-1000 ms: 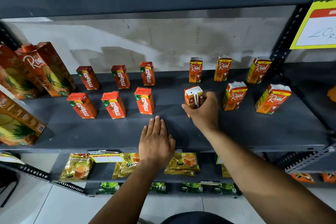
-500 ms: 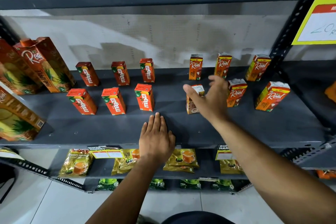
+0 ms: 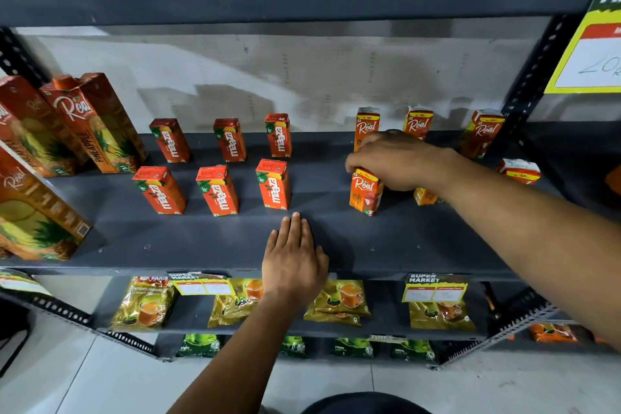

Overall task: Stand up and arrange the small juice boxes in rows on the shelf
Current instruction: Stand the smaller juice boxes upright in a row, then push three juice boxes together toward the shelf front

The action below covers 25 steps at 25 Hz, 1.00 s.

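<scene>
A small Real juice box [image 3: 365, 191] stands upright at the front middle of the grey shelf [image 3: 208, 239], its top pinched in the grip of the right hand [image 3: 393, 161]. At its 9 o'clock stand six Maaza boxes [image 3: 218, 190] in two rows of three; at 12 o'clock, three more Real boxes [image 3: 418, 123] line the back. The left hand [image 3: 294, 262] lies flat, fingers spread slightly, on the shelf's front edge at 7 o'clock.
</scene>
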Motion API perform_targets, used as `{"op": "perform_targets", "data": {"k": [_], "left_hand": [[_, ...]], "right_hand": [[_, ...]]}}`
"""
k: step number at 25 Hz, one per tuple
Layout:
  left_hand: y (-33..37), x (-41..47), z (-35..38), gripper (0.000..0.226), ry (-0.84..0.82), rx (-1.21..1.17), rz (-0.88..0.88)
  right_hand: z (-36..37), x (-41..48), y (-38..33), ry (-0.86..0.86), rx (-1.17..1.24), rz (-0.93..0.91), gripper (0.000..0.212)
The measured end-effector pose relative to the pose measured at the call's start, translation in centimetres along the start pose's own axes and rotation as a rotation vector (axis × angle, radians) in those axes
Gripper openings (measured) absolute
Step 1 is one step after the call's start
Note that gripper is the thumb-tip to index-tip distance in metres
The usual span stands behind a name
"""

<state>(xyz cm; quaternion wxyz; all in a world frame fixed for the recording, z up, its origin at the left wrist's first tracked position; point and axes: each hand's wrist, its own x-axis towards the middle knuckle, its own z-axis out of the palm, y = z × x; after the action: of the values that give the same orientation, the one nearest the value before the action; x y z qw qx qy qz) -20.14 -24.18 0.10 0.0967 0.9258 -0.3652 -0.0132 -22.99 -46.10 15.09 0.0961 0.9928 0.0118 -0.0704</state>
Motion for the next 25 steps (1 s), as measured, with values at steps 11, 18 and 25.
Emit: {"op": "perform_targets", "data": {"k": [11, 18, 25], "left_hand": [[0.7, 1.8, -0.8, 0.073, -0.039, -0.31, -0.066], [5.3, 8.1, -2.4, 0.111, -0.113, -0.905, -0.136], [4.8, 11.4, -2.1, 0.08, -0.194, -0.902, 0.016]], "right_hand": [[4.5, -10.6, 5.5, 0.741, 0.588, 0.356, 0.068], [12.9, -16.3, 10.7, 0.769, 1.236, 0.902, 0.11], [15.4, -15.7, 13.3, 0.307, 1.2, 0.8, 0.087]]}}
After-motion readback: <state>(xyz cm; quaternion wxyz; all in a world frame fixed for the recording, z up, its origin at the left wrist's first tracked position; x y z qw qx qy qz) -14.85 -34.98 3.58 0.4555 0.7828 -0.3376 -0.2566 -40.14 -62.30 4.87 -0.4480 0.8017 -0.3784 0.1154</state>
